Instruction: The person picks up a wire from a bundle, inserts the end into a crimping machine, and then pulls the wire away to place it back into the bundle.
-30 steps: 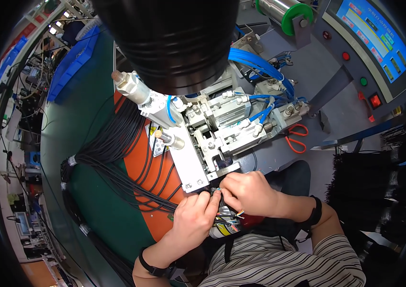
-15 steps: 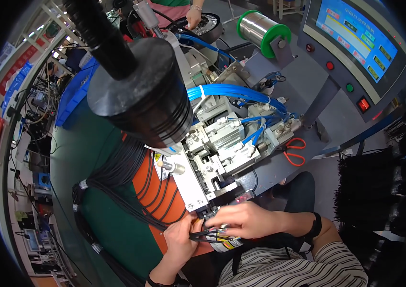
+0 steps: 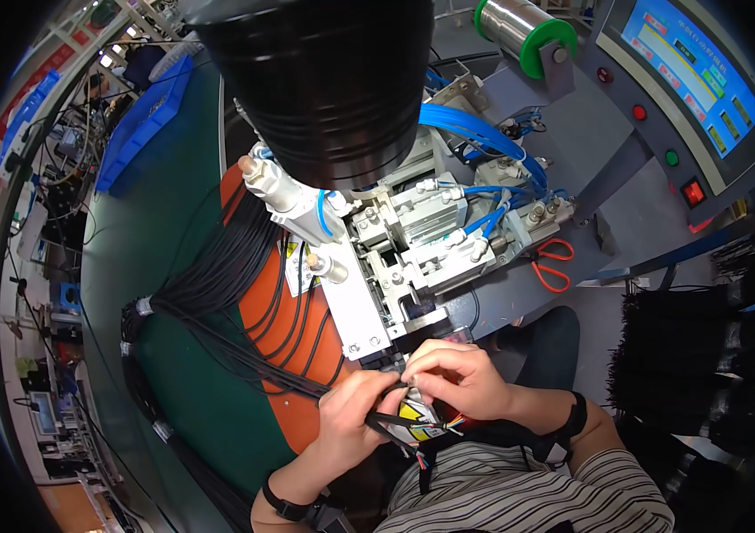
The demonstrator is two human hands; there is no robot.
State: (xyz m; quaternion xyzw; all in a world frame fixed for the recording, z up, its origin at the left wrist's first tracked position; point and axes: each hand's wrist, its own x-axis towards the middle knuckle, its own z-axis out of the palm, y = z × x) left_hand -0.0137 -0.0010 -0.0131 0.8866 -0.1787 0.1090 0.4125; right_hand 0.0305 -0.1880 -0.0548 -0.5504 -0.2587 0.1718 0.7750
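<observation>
Two or more black cables [image 3: 383, 418] pass through my left hand [image 3: 351, 416], whose fingers are closed round them. Their ends fan out into thin coloured wires [image 3: 420, 458] in front of my striped top. My right hand [image 3: 466, 380] pinches a cable end close to my left fingertips; the small tip between the fingers is mostly hidden. Both hands are just in front of the white metal plate [image 3: 346, 302] of a bench machine [image 3: 426, 231]. A white and yellow label [image 3: 415, 414] shows behind the wires.
A thick bundle of black cables [image 3: 217, 258] lies over the orange mat [image 3: 293, 417] and green table [image 3: 191, 382] on the left. A large black cylinder [image 3: 324, 89] hangs overhead. Red-handled scissors [image 3: 552, 265], a solder wire spool [image 3: 528, 31] and a control screen [image 3: 693, 71] are right.
My right hand has come in against my left fingertips and now pinches a cable end. The coloured wire ends show more plainly. The whole view has shifted, with the overhead cylinder appearing larger.
</observation>
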